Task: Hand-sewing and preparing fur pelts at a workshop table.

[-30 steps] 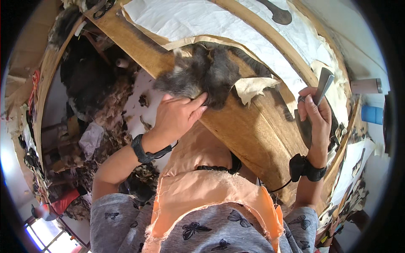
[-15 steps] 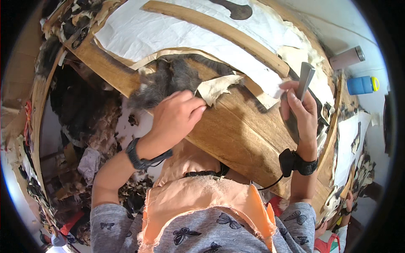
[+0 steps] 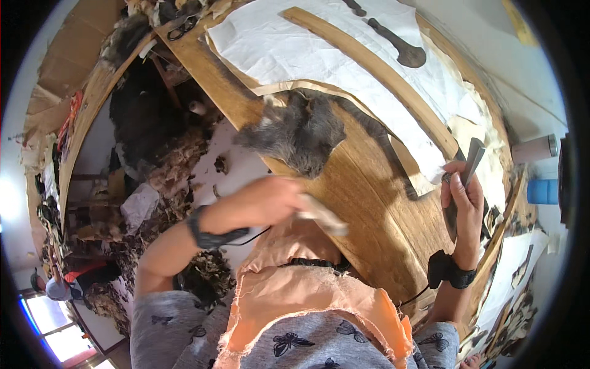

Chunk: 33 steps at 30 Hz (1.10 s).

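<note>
My left hand [image 3: 270,200] is smeared by motion over the near edge of the bench. Its fingers are closed on a pale scrap of hide [image 3: 324,215], also blurred. Beyond it a dark grey fur piece [image 3: 301,132] lies on the wooden bench, hair side up, apart from the hand. To the right, my right hand [image 3: 462,194] grips an upright knife [image 3: 473,161]. The flat metal end of the knife stands above the fist, and a dark blade shows below, partly hidden by the hand.
White sheeting [image 3: 264,46] covers the far bench, bearing a curved wooden strip [image 3: 375,71] and a dark flared tool [image 3: 409,55]. Black-handled scissors [image 3: 182,27] lie far left. Fur scraps [image 3: 184,160] heap below the bench. A blue container [image 3: 542,192] stands right; another person [image 3: 58,286] is lower left.
My left hand has pulled back toward me with the pale scrap, away from the grey fur. My right hand still holds the knife upright. The view has shifted, showing more at the left.
</note>
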Each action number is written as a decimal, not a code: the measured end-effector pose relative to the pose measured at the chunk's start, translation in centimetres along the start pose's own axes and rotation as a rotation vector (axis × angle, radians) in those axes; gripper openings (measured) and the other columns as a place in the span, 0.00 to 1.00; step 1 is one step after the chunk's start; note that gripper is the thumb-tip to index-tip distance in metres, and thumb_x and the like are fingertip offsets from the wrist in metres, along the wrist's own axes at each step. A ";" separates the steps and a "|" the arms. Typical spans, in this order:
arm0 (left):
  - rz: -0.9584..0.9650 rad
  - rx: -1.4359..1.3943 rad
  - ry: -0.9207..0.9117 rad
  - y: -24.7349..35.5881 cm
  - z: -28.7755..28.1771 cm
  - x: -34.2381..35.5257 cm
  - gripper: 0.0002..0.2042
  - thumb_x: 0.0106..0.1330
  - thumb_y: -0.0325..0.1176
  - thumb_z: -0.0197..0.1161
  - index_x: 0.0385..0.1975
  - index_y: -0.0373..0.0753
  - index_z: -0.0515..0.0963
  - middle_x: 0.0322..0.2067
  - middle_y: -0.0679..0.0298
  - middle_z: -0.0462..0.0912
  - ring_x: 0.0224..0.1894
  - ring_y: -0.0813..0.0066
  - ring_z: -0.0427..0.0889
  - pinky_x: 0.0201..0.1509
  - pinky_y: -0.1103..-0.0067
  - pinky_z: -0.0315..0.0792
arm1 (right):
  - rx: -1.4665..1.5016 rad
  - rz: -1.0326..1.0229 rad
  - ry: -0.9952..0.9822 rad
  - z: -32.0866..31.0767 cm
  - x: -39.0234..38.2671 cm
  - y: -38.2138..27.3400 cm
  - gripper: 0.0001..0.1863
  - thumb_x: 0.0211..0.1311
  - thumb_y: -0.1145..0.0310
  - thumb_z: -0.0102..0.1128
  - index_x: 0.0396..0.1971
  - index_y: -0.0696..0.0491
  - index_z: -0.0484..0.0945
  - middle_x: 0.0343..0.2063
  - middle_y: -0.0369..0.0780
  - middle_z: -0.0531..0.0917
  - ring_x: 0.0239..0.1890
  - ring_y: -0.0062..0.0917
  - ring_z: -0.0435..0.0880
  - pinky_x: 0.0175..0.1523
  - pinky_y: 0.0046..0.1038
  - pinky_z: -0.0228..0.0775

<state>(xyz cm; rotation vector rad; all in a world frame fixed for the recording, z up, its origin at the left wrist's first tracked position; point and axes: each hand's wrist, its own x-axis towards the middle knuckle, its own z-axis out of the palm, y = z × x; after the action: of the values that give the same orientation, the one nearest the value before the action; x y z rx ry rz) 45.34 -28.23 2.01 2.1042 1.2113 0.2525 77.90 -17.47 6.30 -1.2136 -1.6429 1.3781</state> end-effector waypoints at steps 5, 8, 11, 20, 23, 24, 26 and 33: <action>-0.623 0.329 0.455 -3.0 -5.2 -6.7 0.08 0.58 0.34 0.56 0.30 0.40 0.81 0.28 0.57 0.80 0.33 0.61 0.78 0.38 0.72 0.71 | -0.059 -0.010 -0.018 1.5 3.1 -0.5 0.09 0.67 0.69 0.46 0.40 0.58 0.73 0.22 0.31 0.72 0.24 0.13 0.68 0.29 0.17 0.60; -0.614 0.100 0.720 -4.3 -6.7 -3.4 0.14 0.60 0.41 0.59 0.35 0.37 0.80 0.30 0.55 0.80 0.32 0.64 0.80 0.36 0.76 0.71 | -0.262 -0.135 -0.005 3.1 4.9 -0.8 0.09 0.66 0.68 0.48 0.38 0.57 0.74 0.22 0.31 0.73 0.25 0.13 0.69 0.30 0.18 0.62; -0.672 -0.058 0.575 -5.6 -7.0 0.1 0.14 0.56 0.41 0.62 0.29 0.33 0.78 0.27 0.55 0.78 0.30 0.62 0.78 0.34 0.72 0.70 | -0.358 -0.084 -0.038 4.4 6.4 -1.8 0.09 0.63 0.68 0.52 0.37 0.56 0.76 0.19 0.32 0.74 0.21 0.13 0.72 0.28 0.18 0.65; -0.239 -0.230 0.518 -10.7 -13.1 3.8 0.17 0.57 0.37 0.62 0.42 0.36 0.70 0.24 0.51 0.77 0.30 0.55 0.78 0.33 0.70 0.71 | -0.917 0.100 0.142 6.7 12.6 -1.0 0.10 0.58 0.69 0.54 0.34 0.61 0.73 0.20 0.44 0.74 0.23 0.32 0.74 0.30 0.29 0.64; -0.176 -0.243 0.598 -16.8 -18.1 3.0 0.17 0.55 0.38 0.64 0.40 0.34 0.73 0.25 0.52 0.78 0.29 0.61 0.79 0.34 0.73 0.71 | -1.026 -0.028 0.157 7.7 15.6 -0.4 0.12 0.56 0.70 0.55 0.37 0.61 0.73 0.27 0.45 0.75 0.28 0.34 0.75 0.34 0.29 0.66; -0.240 -0.281 0.569 -18.9 -19.9 3.0 0.17 0.53 0.37 0.66 0.39 0.34 0.75 0.25 0.54 0.78 0.28 0.69 0.79 0.33 0.76 0.71 | -1.006 -0.003 0.183 7.7 16.0 0.2 0.14 0.55 0.70 0.56 0.41 0.61 0.73 0.30 0.45 0.75 0.30 0.35 0.75 0.36 0.30 0.66; -0.369 -0.236 0.473 -24.3 -23.2 3.0 0.17 0.55 0.31 0.63 0.44 0.34 0.74 0.29 0.57 0.80 0.32 0.74 0.79 0.36 0.79 0.71 | -0.982 0.023 0.207 8.1 17.1 0.9 0.17 0.54 0.70 0.57 0.44 0.60 0.73 0.33 0.45 0.75 0.32 0.35 0.75 0.38 0.30 0.67; -0.352 -1.035 0.366 -34.8 -29.9 2.9 0.13 0.57 0.21 0.57 0.43 0.29 0.73 0.37 0.64 0.79 0.38 0.79 0.76 0.42 0.83 0.69 | -0.875 0.299 0.249 9.6 18.7 0.7 0.25 0.50 0.71 0.59 0.52 0.56 0.72 0.36 0.42 0.75 0.38 0.32 0.76 0.42 0.28 0.68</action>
<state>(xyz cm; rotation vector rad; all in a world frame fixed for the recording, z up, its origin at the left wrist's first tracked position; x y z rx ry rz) 8.78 -0.47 1.34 0.9587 1.2357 0.9027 62.80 -3.38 2.17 -2.0878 -1.9927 0.5780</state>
